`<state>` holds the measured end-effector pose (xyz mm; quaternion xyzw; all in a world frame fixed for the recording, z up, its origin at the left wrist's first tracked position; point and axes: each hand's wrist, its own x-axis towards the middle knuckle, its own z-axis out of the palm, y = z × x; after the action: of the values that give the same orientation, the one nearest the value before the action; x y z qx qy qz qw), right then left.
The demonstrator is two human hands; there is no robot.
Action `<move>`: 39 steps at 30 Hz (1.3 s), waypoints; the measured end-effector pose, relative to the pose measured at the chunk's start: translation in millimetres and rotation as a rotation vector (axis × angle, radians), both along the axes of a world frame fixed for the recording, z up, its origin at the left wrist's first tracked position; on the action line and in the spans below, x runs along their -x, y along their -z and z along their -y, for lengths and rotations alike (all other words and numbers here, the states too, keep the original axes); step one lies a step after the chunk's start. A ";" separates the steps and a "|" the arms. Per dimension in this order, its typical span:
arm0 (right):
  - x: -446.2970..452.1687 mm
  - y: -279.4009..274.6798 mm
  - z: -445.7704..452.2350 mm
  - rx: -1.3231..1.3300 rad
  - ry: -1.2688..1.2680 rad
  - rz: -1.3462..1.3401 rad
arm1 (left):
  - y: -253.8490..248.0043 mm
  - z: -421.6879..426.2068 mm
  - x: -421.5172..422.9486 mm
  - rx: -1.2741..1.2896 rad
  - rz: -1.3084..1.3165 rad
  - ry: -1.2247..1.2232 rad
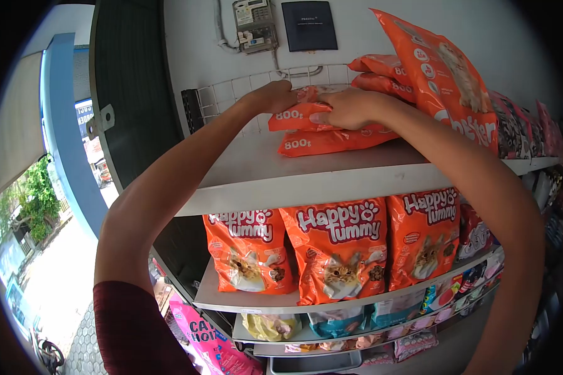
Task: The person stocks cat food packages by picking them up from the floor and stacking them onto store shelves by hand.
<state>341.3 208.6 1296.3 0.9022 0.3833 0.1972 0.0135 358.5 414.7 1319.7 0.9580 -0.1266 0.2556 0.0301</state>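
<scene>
On the top shelf (244,192), two orange 800g cat food bags lie flat, one on the other. The upper orange bag (288,117) is between my two hands. My left hand (271,97) holds its left rear side, with most of the fingers hidden behind the bag. Over its right part my right hand (350,109) is closed, the thumb pressed on the front edge. Beneath it, the lower orange bag (331,144) rests on the shelf board. Just behind my right forearm a large orange cat food bag (447,75) stands tilted.
More orange bags (385,83) lie stacked at the back. A white wire grid (231,87) edges the shelf. Below stand several Happy Tummy bags (341,250). A dark door (128,81) is at left, and a pink bag (213,344) stands low down. An electric meter (254,25) hangs above.
</scene>
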 end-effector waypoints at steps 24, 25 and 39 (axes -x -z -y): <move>173.5 156.1 72.3 -0.734 -0.571 0.371 | 116.7 28.4 244.9 0.193 0.413 0.405; 181.6 172.8 74.5 -0.803 -0.563 0.257 | 137.5 26.8 257.1 0.259 0.451 0.414; 136.4 335.3 45.3 -0.819 -0.811 -0.855 | 376.5 76.5 339.8 0.948 0.651 -0.331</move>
<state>204.9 163.3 961.1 0.6197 0.5552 -0.0559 -0.5519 18.7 338.2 943.2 0.7196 0.1497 0.5658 0.3737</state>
